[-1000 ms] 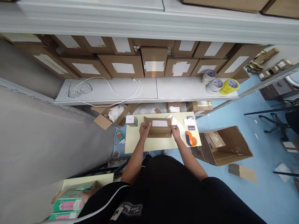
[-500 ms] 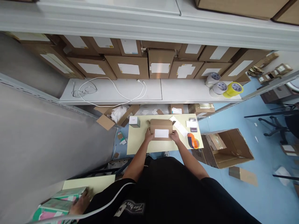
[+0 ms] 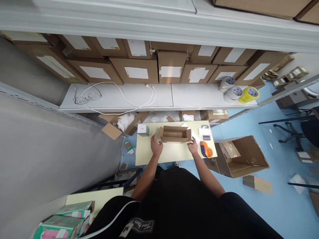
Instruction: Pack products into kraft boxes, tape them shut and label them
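Observation:
An open cardboard box point(image 3: 175, 140) sits on the pale yellow table, its hollow inside facing up. At its left front corner, my left hand point(image 3: 156, 146) has its thumb and fingers spread around the corner. My right hand point(image 3: 193, 146) is by the right front corner, fingers apart; whether it touches the cardboard I cannot tell. Behind the box's right end lies a partly covered white paper sheet point(image 3: 195, 136). To the right is an orange tape dispenser point(image 3: 206, 149), and a small white-and-grey box point(image 3: 143, 129) stands at the table's left back corner.
Behind the table point(image 3: 171, 156), a shelf point(image 3: 159, 96) carries labelled cartons, white cables and several tape rolls point(image 3: 234, 94). A large open carton point(image 3: 245, 159) stands on the floor at right. Green-and-pink boxes point(image 3: 62, 222) are at lower left, beside a barely visible hand of another person.
The box has turned from its labelled side facing up to its open top facing up. My hands have loosened from its sides. The other person's hand at lower left has mostly gone from view.

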The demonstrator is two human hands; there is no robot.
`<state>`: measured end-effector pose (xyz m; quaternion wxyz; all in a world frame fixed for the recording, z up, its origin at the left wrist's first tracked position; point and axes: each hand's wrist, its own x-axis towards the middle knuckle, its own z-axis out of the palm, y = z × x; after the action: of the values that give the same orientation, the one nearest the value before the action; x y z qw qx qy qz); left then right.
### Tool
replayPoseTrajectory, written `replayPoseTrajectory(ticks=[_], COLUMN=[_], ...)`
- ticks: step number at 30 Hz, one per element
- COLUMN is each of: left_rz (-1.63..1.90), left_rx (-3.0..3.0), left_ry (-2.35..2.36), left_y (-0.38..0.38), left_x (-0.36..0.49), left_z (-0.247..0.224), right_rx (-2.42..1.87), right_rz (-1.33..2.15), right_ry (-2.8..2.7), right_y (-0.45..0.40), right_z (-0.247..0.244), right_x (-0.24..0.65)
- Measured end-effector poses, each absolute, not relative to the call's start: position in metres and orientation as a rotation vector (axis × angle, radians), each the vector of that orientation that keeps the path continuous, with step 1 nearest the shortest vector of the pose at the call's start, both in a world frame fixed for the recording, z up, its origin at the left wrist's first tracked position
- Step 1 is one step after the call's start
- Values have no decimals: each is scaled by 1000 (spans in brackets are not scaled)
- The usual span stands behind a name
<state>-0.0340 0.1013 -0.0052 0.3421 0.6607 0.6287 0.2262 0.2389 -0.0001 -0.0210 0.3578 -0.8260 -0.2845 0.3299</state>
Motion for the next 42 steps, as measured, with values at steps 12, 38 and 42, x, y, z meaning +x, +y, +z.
replayPoseTrajectory(ticks=[12, 38, 42], left_rz=[-253, 4, -25], left_rx=[1952, 2009, 2003], left_ry=[1141, 1384, 1380], left_y=[157, 103, 103], left_x=[-11, 1, 1], left_z=[3, -21, -19], right_rx=[-2175, -2456, -2396], right_rz=[944, 790, 925], right_ry=[-1542, -1829, -1900], right_y=[58, 133, 139], right_z=[26, -21, -12], right_x=[256, 239, 245])
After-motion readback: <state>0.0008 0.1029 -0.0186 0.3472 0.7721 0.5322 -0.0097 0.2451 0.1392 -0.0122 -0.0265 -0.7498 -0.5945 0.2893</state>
